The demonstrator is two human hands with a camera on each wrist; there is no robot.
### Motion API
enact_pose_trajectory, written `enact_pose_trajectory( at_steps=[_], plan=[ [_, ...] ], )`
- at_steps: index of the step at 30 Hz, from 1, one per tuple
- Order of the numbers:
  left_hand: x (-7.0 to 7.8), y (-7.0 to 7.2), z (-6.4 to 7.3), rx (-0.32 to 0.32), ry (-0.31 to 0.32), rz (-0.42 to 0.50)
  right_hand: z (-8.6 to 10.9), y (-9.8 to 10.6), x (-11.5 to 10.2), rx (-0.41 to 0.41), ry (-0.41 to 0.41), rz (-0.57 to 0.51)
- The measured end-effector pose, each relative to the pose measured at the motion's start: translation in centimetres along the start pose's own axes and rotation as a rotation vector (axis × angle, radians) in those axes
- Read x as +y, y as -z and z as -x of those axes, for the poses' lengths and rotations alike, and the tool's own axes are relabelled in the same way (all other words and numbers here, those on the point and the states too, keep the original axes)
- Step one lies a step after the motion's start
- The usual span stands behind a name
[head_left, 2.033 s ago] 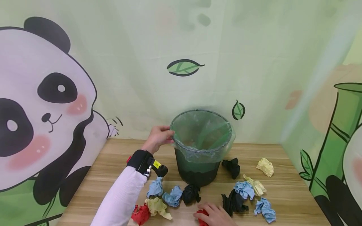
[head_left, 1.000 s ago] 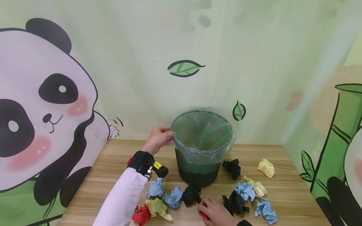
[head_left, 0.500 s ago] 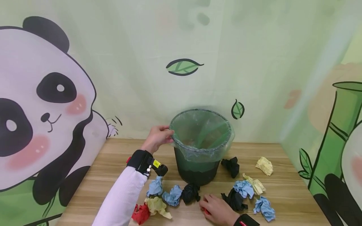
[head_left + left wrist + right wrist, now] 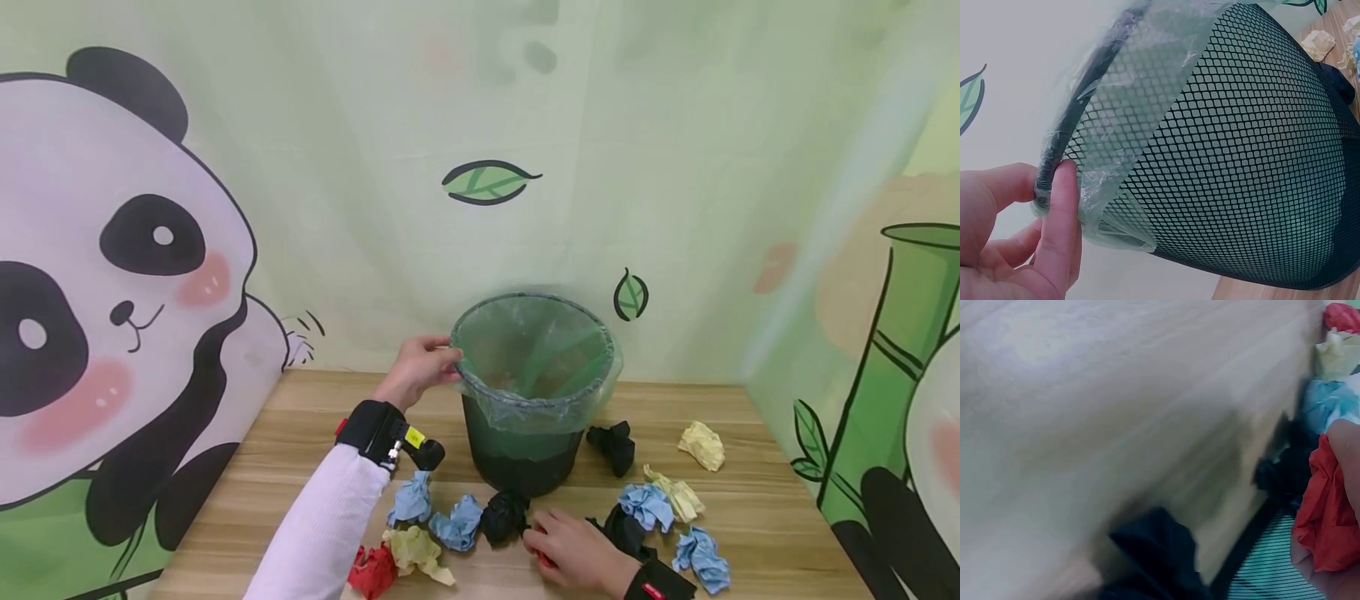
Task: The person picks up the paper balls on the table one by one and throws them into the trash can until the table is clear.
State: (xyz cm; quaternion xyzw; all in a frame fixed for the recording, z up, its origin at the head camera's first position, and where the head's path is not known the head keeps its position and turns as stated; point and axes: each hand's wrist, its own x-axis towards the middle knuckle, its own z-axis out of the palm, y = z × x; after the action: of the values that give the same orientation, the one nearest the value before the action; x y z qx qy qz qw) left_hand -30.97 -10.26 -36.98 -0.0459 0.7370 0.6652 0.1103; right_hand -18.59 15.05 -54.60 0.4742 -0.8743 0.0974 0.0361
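A dark mesh waste bin [image 4: 521, 471] stands upright at the back of the table, lined with a thin green bag [image 4: 543, 417] folded over its rim. My left hand [image 4: 417, 368] pinches that rim on its left side; in the left wrist view the thumb and fingers [image 4: 1063, 219] sit on either side of rim and liner. In front of the bin my right hand [image 4: 581, 552] grips a crumpled red paper ball [image 4: 1329, 506], low over the table. A black paper ball [image 4: 505, 517] is just left of it, and another black one [image 4: 624, 531] is close on its right.
Left of the middle lie blue balls [image 4: 457, 523], a yellow one [image 4: 416, 552] and a second red one [image 4: 372, 572]. To the right are blue [image 4: 702, 557] and yellow [image 4: 702, 446] balls, with a black one [image 4: 612, 447] beside the bin. A printed cloth backdrop [image 4: 360, 208] rises behind.
My right hand has come further into view, moving forward with its fingers closing round the red paper ball. My left hand and the bin have stayed in place.
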Motion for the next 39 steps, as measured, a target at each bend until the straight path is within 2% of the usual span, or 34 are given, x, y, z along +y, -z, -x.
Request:
enact_pose_trajectory(
  at_steps=[11, 23, 33, 39],
  plan=[
    [0.0, 0.1, 0.0, -0.021, 0.0, 0.025, -1.1, 2.2, -0.8, -0.05, 0.073, 0.014],
    [0.0, 0.1, -0.3, -0.018, 0.007, 0.034, -2.7, 6.7, -0.9, 0.037, 0.165, 0.154],
    [-0.1, 0.1, -0.3, -0.023, 0.004, 0.041, -3.3, 9.2, -1.7, 0.062, 0.214, 0.199],
    [0.0, 0.1, -0.2, -0.03, 0.01, 0.043, -3.5, 10.5, -2.1, 0.078, 0.243, 0.181]
  ],
)
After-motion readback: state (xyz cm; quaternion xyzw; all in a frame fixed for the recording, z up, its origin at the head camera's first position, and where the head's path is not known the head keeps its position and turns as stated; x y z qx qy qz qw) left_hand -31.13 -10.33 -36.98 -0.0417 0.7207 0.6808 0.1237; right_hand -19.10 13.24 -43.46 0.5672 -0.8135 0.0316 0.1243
